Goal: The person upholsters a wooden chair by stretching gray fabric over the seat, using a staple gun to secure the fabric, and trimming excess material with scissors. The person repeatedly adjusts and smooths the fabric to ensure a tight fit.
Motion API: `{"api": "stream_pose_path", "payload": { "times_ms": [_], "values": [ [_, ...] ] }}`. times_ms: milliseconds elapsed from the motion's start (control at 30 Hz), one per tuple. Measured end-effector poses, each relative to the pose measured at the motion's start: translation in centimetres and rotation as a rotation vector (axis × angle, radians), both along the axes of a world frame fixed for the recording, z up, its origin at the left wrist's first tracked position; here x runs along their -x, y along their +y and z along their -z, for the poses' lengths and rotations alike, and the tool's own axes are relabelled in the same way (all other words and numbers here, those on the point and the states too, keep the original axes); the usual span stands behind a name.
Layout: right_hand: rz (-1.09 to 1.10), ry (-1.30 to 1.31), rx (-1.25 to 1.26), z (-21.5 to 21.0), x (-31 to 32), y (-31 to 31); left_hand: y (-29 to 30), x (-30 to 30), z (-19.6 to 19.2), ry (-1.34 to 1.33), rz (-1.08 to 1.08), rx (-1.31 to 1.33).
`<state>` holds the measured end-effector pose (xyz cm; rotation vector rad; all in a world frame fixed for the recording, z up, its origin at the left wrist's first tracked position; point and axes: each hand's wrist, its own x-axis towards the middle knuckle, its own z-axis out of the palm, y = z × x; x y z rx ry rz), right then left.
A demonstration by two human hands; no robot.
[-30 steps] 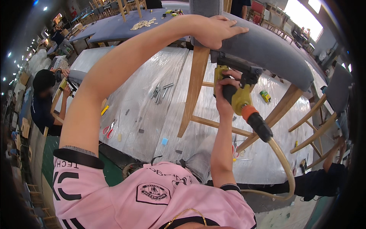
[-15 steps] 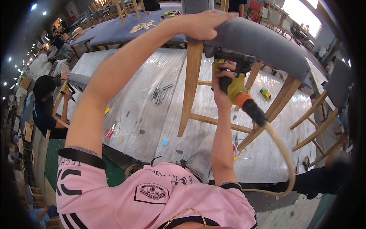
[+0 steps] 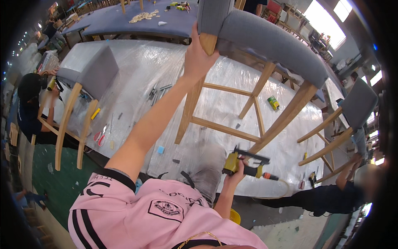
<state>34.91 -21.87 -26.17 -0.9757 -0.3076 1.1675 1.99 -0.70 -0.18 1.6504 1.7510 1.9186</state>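
Observation:
A chair with grey upholstery [image 3: 271,39] and pale wooden legs stands on the film-covered work table, its seat near the top of the view. My left hand [image 3: 199,60] wraps round the top of its near left leg [image 3: 191,101], just under the grey cover. Low by my body, my right hand [image 3: 237,171] grips a yellow-and-black air staple gun [image 3: 251,169]. The gun is clear of the chair, and a pale hose trails from its end. Part of my right hand's grip is hidden by the gun.
Metal rods [image 3: 157,94], red-handled scissors [image 3: 99,138], a blue block [image 3: 161,149] and a small green-yellow box [image 3: 273,103] lie on the table [image 3: 137,79]. Co-workers handle a grey chair [image 3: 98,72] at left and another [image 3: 360,103] at right. Behind stands a blue-covered table [image 3: 112,25].
The staple gun has come down from the seat's edge toward my body in my right hand. My left hand has moved from the top of the upholstery to the leg. The view has shifted.

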Motion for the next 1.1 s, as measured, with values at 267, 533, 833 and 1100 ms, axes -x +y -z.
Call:
{"api": "stream_pose_path", "payload": {
  "times_ms": [267, 533, 833, 1100],
  "values": [
    [-0.016, 0.347, 0.615, 17.5, -16.0, -2.1, 8.2, 2.6, -0.9, 0.060, -0.114, 0.015],
    [0.119, 0.415, 0.645, 23.3, -19.0, -1.0, 13.4, 5.3, -1.1, 0.049, -0.086, 0.048],
    [-0.324, 0.150, 0.989, 27.2, -16.0, -7.6, 16.7, 6.2, -0.2, 0.098, -0.072, 0.025],
    [-1.001, -0.470, 1.109, 23.7, -17.4, -4.4, 15.9, 5.6, -0.3, 0.059, -0.050, 0.057]
  ]
}}
